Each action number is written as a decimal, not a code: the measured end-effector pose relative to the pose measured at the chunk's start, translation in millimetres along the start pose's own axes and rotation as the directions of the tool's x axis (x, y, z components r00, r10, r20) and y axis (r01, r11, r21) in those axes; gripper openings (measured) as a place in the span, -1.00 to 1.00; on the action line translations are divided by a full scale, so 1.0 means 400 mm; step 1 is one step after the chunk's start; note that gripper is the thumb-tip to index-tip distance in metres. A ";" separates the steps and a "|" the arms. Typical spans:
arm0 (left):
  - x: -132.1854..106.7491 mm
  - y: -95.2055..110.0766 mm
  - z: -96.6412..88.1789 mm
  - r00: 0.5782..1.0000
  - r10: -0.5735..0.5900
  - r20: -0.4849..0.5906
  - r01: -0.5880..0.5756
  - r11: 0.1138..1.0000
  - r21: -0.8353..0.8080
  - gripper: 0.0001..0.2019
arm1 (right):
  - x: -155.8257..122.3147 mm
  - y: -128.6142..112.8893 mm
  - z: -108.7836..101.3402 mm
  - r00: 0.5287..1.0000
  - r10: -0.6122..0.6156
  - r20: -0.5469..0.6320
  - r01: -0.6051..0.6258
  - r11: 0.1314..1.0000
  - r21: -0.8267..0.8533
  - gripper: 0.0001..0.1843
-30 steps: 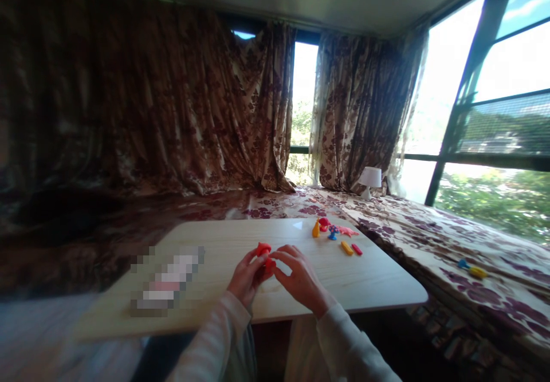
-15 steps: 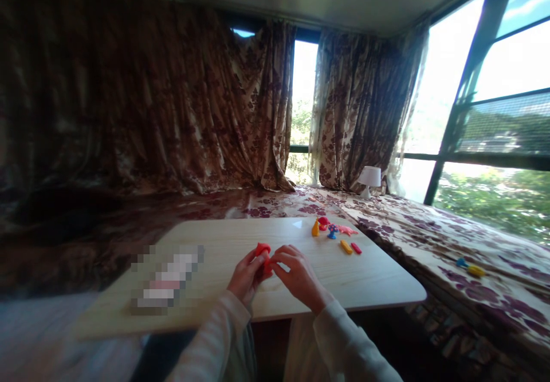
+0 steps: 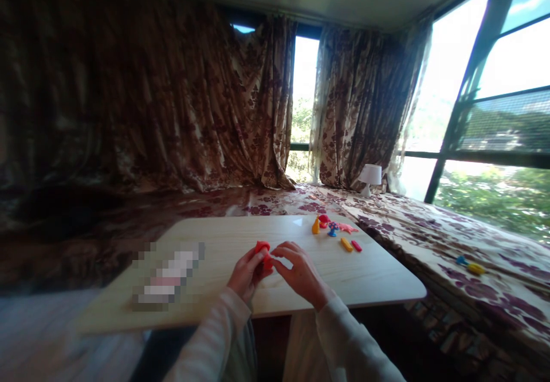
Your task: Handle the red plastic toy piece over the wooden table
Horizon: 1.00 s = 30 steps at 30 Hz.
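My left hand is closed around a piece of red modelling clay just above the near part of the table. The clay has a rounded upper part and a lower part partly hidden by my fingers. My right hand comes in from the right, its thumb and forefinger pinched at the clay's right edge, with a gap between them behind the tips. What exactly the fingertips grip is too small to see clearly.
The pale wooden table bears a yellow pear-like figure, a blue mushroom-like figure, a pink starfish-like piece, a yellow bar and a red bar. A white lamp stands beyond. Blurred squares cover something at left.
My right fingertips have shifted slightly up along the clay's right edge. My left hand keeps its hold, and the pieces on the table lie as before.
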<state>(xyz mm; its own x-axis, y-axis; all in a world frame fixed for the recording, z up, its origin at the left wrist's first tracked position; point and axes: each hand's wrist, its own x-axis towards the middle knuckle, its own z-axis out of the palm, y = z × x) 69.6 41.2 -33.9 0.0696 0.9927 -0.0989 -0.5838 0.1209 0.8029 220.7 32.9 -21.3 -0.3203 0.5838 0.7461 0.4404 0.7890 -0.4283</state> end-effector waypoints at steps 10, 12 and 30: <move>-0.008 0.008 0.006 1.000 -0.012 -0.017 0.012 0.999 -0.030 -0.85 | -0.001 0.003 -0.002 0.999 0.033 -0.035 -0.032 0.999 0.032 -0.91; -0.009 0.010 0.006 1.000 -0.017 -0.019 0.016 0.999 -0.047 -0.86 | -0.003 0.009 0.001 0.996 0.072 -0.043 -0.071 0.997 0.017 -0.94; -0.014 0.015 0.004 0.998 -0.052 0.029 0.054 0.994 -0.096 -0.81 | 0.003 0.002 -0.003 1.000 -0.008 0.003 0.008 0.999 0.031 -0.82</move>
<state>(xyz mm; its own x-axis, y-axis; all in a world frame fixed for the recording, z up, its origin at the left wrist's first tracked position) 67.0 36.3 -27.4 0.1229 0.9847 -0.1233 -0.6539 0.1738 0.7363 221.6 33.8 -20.2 -0.3263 0.5782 0.7478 0.4113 0.7991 -0.4384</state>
